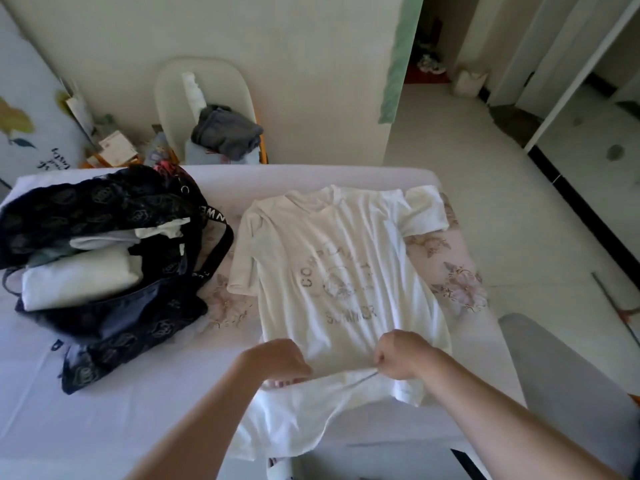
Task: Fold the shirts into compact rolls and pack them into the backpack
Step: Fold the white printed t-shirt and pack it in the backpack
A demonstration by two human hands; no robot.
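Flowered bedsheet (460, 282) beneath white shirt (339, 258)

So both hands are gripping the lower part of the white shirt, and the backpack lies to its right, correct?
No, the head view shows the backpack lying to the left of the white shirt, not its right. The left hand and right hand do grip its lower part.

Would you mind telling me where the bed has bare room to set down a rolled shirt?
Free: the sheet on the near side of the backpack, left of the left hand; the floral strip right of the white shirt. Crowded: between backpack and shirt.
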